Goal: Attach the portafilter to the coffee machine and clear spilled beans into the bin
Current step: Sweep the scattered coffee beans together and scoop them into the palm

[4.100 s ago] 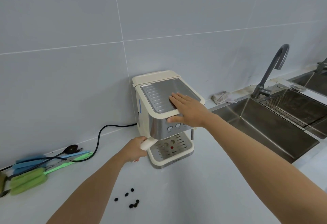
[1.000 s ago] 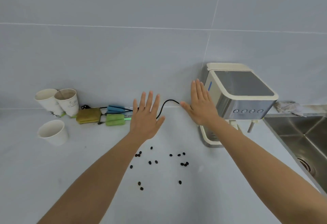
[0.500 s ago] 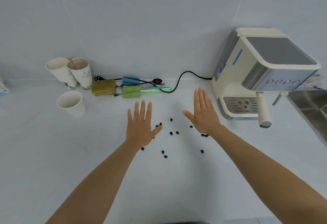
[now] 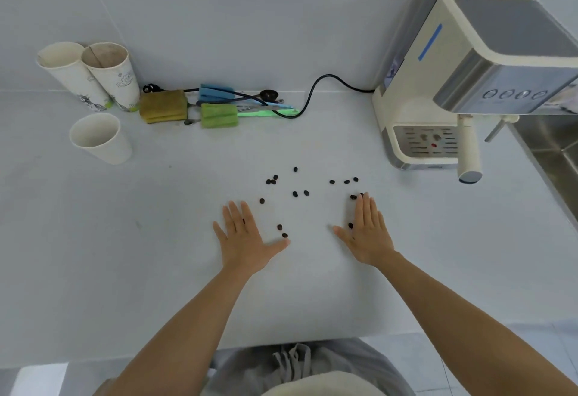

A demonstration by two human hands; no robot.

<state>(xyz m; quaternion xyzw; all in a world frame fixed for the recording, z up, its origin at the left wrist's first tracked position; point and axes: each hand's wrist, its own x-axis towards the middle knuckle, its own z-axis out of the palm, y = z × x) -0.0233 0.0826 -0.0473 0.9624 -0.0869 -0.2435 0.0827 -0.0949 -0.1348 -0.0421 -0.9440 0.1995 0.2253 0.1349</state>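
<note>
Your left hand [image 4: 243,239] lies flat with its grip spread, holding nothing, palm down over the white surface [image 4: 125,255]. Your right hand [image 4: 367,233] is likewise flat and empty, fingers together and thumb out. Whether the palms actually press the surface cannot be told.

The spilled coffee beans [image 4: 300,193] lie scattered in the gap between your two hands and just beyond your fingertips. One bean shows between the fingers of your left hand, two sit just off its thumb side, and one lies at the inner edge of your right hand, with a pair at its fingertips.

Ahead and to the right of your right hand stands the cream coffee machine [image 4: 469,67], with the portafilter [image 4: 468,153] seated under it, its handle pointing toward you. Past that, at the right edge, is a steel sink [image 4: 560,151].

Far ahead of your left hand, against the wall, lie a brown sponge [image 4: 162,105], a green sponge brush [image 4: 219,115], a blue one [image 4: 215,93] and a small black spoon [image 4: 269,94], with the machine's black power cord [image 4: 316,89] looping over them. Three paper cups [image 4: 100,138] stand ahead and to the left of that hand. Nothing lies between your hands and the beans.
</note>
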